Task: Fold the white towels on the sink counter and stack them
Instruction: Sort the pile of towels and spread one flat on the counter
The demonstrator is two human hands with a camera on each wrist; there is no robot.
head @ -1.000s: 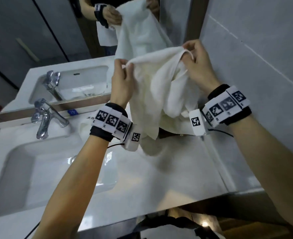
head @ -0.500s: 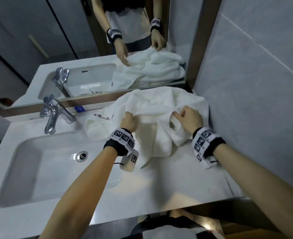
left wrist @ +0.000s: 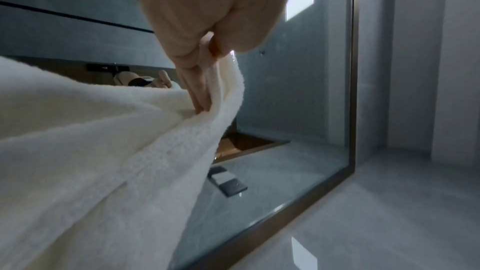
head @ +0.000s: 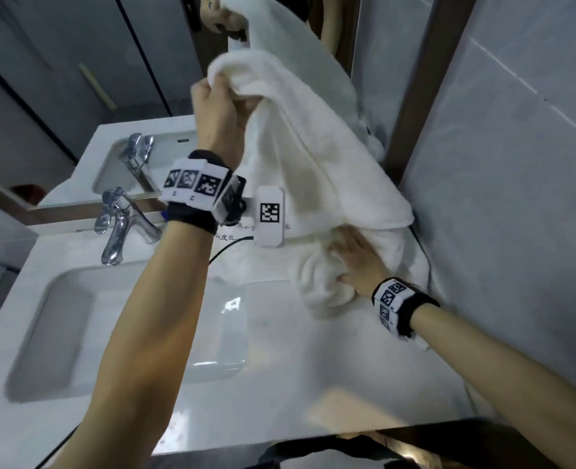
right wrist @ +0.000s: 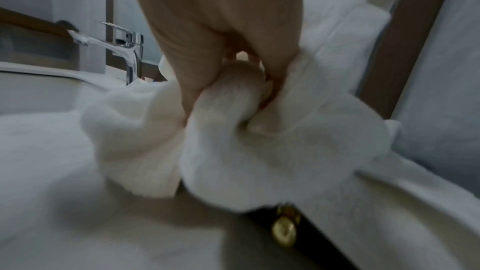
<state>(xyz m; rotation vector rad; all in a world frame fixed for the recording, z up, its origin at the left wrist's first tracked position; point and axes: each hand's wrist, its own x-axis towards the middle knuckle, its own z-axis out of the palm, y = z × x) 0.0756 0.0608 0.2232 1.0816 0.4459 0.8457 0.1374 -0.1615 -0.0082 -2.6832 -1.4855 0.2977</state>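
A white towel [head: 300, 137] stretches from high on the left down to the back right corner of the sink counter [head: 313, 384]. My left hand [head: 225, 93] is raised in front of the mirror and pinches the towel's upper edge [left wrist: 226, 93] between its fingers [left wrist: 197, 89]. Low on the counter, my right hand [head: 344, 262] grips a bunched part of the same towel [right wrist: 259, 151], with folds squeezed in its fist [right wrist: 233, 93]. Another white cloth with printed characters [head: 232, 252] lies flat on the counter under my left wrist.
The sink basin [head: 110, 333] and chrome faucet [head: 117, 231] are to the left. The mirror [head: 76, 79] runs along the back, with a brown frame [head: 425, 96] at its right. A grey tiled wall [head: 516, 164] closes the right side. The counter's front edge [head: 313, 438] is near me.
Half a second ago both hands were low on the heaped towel. My left hand has since lifted one edge high, while the right hand stays down gripping a bunch.
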